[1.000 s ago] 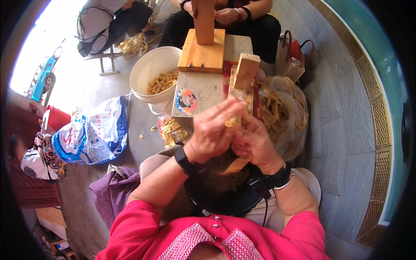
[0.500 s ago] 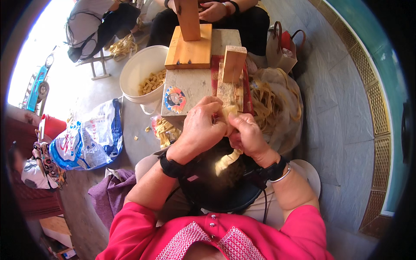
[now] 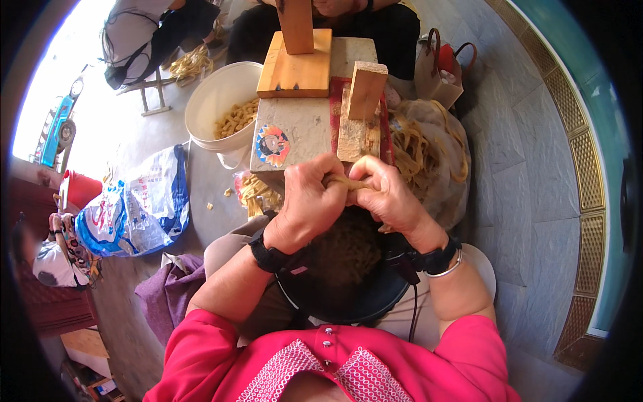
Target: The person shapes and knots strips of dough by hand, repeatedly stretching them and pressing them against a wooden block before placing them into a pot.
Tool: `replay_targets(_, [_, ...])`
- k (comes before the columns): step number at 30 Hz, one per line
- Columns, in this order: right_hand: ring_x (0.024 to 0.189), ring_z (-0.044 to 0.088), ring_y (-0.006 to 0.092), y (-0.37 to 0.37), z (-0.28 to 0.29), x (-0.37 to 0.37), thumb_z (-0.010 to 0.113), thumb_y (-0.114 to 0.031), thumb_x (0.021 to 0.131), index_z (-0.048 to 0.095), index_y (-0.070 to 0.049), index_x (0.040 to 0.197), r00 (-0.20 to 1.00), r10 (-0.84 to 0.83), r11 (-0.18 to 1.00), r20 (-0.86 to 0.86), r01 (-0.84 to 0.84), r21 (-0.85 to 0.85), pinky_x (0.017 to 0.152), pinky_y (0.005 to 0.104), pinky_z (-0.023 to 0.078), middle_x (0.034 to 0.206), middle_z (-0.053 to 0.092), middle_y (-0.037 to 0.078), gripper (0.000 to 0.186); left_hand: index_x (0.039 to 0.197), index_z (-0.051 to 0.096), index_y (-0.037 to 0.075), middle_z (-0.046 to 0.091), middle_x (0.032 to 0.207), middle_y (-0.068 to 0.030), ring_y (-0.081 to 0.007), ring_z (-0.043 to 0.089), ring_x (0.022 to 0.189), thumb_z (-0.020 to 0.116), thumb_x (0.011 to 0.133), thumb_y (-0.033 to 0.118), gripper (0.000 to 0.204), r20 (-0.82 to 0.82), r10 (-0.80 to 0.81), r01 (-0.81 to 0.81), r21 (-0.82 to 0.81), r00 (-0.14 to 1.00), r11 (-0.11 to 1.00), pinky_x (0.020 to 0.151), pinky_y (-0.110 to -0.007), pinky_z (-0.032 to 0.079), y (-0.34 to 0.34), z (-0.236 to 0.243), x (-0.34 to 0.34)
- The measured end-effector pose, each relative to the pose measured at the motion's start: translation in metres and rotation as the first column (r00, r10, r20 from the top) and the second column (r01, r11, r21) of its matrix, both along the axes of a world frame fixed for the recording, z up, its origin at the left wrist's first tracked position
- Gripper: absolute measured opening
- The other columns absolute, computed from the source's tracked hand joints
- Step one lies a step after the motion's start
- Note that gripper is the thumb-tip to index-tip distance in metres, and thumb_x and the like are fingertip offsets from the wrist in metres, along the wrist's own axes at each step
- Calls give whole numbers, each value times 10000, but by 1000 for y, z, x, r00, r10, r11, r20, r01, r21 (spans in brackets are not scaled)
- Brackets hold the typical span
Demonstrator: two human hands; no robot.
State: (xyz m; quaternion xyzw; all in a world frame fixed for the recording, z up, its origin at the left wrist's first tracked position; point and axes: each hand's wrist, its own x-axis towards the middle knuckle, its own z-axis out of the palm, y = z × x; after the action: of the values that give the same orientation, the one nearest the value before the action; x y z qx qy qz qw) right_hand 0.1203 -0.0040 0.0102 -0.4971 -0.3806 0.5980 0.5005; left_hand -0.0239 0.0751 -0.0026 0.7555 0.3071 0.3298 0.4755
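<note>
Both hands are closed and meet over the near end of the table. Pinched between them is a short pale yellow strip (image 3: 345, 183), twisted and soft, perhaps bean curd skin. My left hand (image 3: 309, 194) grips one end and my right hand (image 3: 390, 199) the other. Below them, on my lap, sits a black basin (image 3: 321, 307) with a brownish heap inside that is hard to make out. Just beyond my fingers, a rough wooden stand (image 3: 360, 139) with an upright block (image 3: 366, 94) rests on red cloth.
A white bucket (image 3: 201, 100) of small tan pieces stands left of the table (image 3: 288, 110). A larger wooden stand (image 3: 295, 70) is at its far side, before another seated person. Right of the table lies a clear bag (image 3: 452, 194) of yellow strips. A blue-white sack (image 3: 144, 211) lies left.
The strip's loose end, which hung over the basin, no longer shows there. My hands have drawn level, with the strip stretched between them. The view has shifted slightly.
</note>
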Motion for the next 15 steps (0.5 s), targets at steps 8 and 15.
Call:
replay_targets(8, [474, 398, 32, -8, -12, 17, 585, -38, 867, 618, 5, 958, 967, 38, 999, -251, -39, 3, 428, 187, 327, 616, 517, -6, 106, 715, 570, 2, 553, 603, -52, -92, 523, 561, 591, 738, 1, 31, 54, -39, 49, -194, 998, 980, 498, -242, 410, 10, -7, 7])
replay_targets(15, [519, 380, 24, -12, -18, 17, 558, -74, 912, 613, -13, 1040, 717, -39, 999, -696, 48, -7, 395, 170, 312, 796, 582, 16, 152, 771, 566, 9, 556, 599, -105, -243, 566, 525, 664, 716, 19, 114, -40, -30, 39, 254, 999, 966, 491, -324, 441, 5, 7, 7])
